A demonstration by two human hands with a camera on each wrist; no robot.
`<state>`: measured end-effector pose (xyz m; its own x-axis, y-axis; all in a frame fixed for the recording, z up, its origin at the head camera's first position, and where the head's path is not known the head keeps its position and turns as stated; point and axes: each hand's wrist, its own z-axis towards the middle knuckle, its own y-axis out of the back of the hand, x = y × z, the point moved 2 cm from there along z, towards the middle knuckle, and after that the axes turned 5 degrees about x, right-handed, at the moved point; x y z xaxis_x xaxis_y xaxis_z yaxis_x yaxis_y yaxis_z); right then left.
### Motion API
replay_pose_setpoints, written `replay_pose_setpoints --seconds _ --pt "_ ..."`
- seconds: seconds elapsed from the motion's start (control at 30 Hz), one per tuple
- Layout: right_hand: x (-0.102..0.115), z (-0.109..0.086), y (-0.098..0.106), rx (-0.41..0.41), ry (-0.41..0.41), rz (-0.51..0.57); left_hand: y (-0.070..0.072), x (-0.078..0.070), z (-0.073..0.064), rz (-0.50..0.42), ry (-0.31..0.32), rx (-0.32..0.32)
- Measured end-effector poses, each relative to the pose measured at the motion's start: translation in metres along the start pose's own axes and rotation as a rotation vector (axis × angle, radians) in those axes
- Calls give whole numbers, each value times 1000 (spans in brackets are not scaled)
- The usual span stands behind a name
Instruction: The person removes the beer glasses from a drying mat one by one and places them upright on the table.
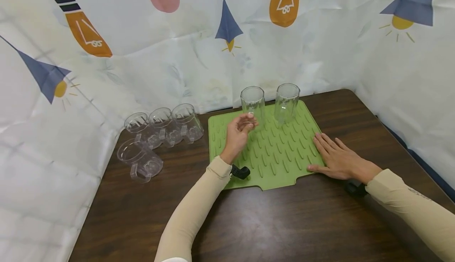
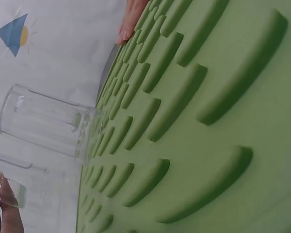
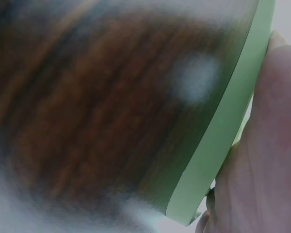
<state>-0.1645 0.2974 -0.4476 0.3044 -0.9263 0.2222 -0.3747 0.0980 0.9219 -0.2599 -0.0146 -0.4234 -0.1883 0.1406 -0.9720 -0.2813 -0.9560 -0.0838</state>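
My left hand (image 1: pixel 237 133) pinches the handle of a clear mug (image 1: pixel 253 100) near the back edge of a green ribbed drying mat (image 1: pixel 254 175). In the left wrist view, fingers (image 2: pixel 7 196) are on the clear handle at lower left, and part of that mug is cut off. Right of it, a second clear mug (image 1: pixel 287 102) stands on the mat, apart from both hands. My right hand (image 1: pixel 337 158) lies with straight fingers on the mat's right edge; the right wrist view shows the hand (image 3: pixel 257 150) close beside the green rim.
Several clear mugs with handles stand at the left on the dark wooden table (image 1: pixel 284 222): three in a back row, including one mug (image 1: pixel 188 124), and another mug (image 1: pixel 140 159) in front. A white patterned cloth (image 1: pixel 199 57) hangs behind and along the sides.
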Motion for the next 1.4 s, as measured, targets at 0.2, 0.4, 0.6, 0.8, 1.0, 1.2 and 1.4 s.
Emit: replay_pose_setpoints --seconds 0.2,0.4,0.6,0.8,1.0,1.2,1.4 --pt "0 0 -1 -3 4 -4 4 -4 -7 34 -27 6" --pt "1 -1 0 -4 7 1 8 -10 -12 62 -73 -1" --pt "1 0 -1 0 6 10 13 -18 -18 153 -141 -1" --pt "0 0 -1 0 9 6 18 -28 -25 259 -175 -14" --pt "1 0 0 0 12 6 24 -33 -30 398 -184 -44" --pt "0 0 -1 -4 14 3 28 -39 -34 523 -197 -62" --pt "-1 0 -2 -11 15 -3 31 -46 -40 693 -260 -59"
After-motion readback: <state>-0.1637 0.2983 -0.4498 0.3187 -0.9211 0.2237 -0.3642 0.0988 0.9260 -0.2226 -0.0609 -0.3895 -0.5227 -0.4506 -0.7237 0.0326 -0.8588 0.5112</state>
